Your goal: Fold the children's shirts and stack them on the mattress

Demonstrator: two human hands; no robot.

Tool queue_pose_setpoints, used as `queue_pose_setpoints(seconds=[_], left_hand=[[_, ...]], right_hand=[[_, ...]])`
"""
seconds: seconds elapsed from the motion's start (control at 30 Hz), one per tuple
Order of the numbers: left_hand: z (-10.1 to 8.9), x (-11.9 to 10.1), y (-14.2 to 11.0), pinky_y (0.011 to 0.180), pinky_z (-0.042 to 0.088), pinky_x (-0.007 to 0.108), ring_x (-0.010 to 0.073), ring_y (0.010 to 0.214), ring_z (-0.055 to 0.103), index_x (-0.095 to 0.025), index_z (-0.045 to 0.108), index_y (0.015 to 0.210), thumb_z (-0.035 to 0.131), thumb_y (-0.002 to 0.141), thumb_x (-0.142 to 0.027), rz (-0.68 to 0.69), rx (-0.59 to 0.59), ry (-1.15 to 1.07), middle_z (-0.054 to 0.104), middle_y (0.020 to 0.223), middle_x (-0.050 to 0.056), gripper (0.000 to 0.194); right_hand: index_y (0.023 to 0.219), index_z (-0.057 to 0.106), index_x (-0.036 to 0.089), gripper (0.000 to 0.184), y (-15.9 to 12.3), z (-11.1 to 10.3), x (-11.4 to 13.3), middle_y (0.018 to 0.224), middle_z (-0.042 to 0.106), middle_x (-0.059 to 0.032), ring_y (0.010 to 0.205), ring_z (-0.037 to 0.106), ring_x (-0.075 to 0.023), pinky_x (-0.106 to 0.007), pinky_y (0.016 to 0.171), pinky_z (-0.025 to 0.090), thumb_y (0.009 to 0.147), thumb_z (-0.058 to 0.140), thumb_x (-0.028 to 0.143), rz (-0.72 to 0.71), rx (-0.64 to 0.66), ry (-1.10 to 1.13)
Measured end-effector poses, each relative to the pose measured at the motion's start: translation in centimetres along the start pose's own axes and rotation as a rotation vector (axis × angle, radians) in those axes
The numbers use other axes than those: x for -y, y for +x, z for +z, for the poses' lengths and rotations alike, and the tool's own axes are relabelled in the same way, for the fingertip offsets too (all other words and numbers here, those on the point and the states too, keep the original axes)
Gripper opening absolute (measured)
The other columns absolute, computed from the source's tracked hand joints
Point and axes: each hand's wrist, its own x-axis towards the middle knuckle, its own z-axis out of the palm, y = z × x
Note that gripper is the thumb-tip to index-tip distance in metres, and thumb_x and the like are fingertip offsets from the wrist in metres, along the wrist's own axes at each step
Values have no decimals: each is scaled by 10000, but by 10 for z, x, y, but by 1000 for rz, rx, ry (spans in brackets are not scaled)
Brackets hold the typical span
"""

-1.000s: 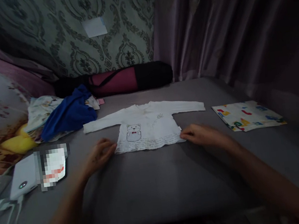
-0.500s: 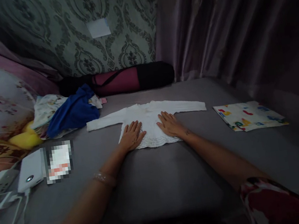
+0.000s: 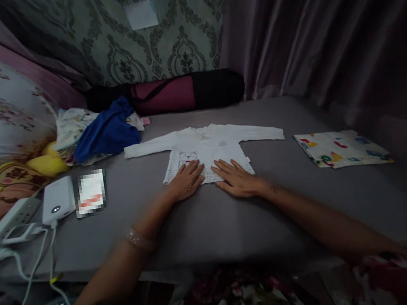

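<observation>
A small white long-sleeved shirt point(image 3: 205, 142) with a bear print lies flat on the grey bed surface point(image 3: 212, 221), sleeves spread out to both sides. My left hand point(image 3: 186, 180) lies flat and open on the shirt's lower hem, left of centre. Beside it, my right hand point(image 3: 235, 177) also rests flat and open on the hem, right of centre. Neither hand holds anything.
A folded white cloth with coloured shapes point(image 3: 341, 147) lies at the right. A blue garment point(image 3: 105, 133) tops a pile of clothes at the back left. A dark rolled bag point(image 3: 180, 93) lies along the wall. A white power bank point(image 3: 58, 206), cables and a power strip point(image 3: 5, 228) sit at the left edge.
My hands went from the shirt's lower corners onto its body, then slid down toward me to the hem, uncovering the bear print. The camera view has shifted slightly.
</observation>
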Motion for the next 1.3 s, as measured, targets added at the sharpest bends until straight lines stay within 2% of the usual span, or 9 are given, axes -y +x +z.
queue_pose_setpoints(seconds=[0.17,0.27,0.37,0.47,0.57,0.73,0.83,1.03,1.3], left_hand=[[-10,-22,-39,1157,249,432,247,1416,309,-168,412,1427,327,983,-465,122,-5,-106,365,1520,133,542],[-26,-33,-54,1093,359,381,234,1303,473,-207,529,1326,391,969,-464,182,7,-215,517,1411,104,461],[-35,-36,-50,978,451,333,204,1119,594,-219,611,1189,401,974,-406,147,-53,-305,645,1208,70,353],[-28,-32,-35,930,467,338,208,1046,599,-193,627,1098,445,951,-331,77,-167,-294,654,1104,80,271],[-15,-26,-22,875,476,336,212,995,588,-178,617,1047,494,917,-293,39,-202,-251,637,1043,85,213],[-9,-26,-15,772,481,337,222,915,580,-185,598,1045,533,894,-363,-69,-190,-176,614,961,74,241],[-13,-32,-14,775,476,337,224,926,574,-196,591,1071,539,895,-361,-94,-182,-141,613,971,70,248],[-18,-43,-12,868,455,355,221,961,559,-188,617,1037,380,975,-284,39,-181,-24,609,1004,91,263],[-17,-45,-14,904,451,389,231,990,575,-187,635,1027,375,962,-239,107,-182,-43,649,1023,99,273]], right_hand=[[1501,301,145,619,-36,-7,24,1569,243,-131,1455,184,-245,-458,1188,116,974,371,462,-113,42,111],[1335,552,202,448,-40,-19,29,1442,486,-93,1330,431,-231,-390,1112,307,966,424,422,-154,25,247],[1112,673,215,320,-23,-28,28,1137,683,-54,1063,608,-189,-320,937,438,979,417,354,-94,-109,336],[1110,638,195,243,0,-28,26,1085,661,-66,1031,587,-193,-306,892,435,913,554,309,-37,-230,287],[1120,598,185,295,16,-21,25,1102,617,-74,1006,572,-187,-285,850,437,838,641,260,-21,-195,234],[956,630,161,132,26,-8,18,936,625,-54,835,570,-150,-267,789,426,858,548,193,16,-248,250],[849,649,154,147,32,-3,9,811,635,-31,745,559,-135,-255,716,417,852,507,194,73,-305,394],[829,648,148,237,38,-2,-5,708,628,3,663,548,-121,-233,622,415,835,502,336,198,-377,763],[873,668,169,165,34,-5,12,794,678,-11,667,576,-115,-227,643,424,848,520,235,156,-390,596]])
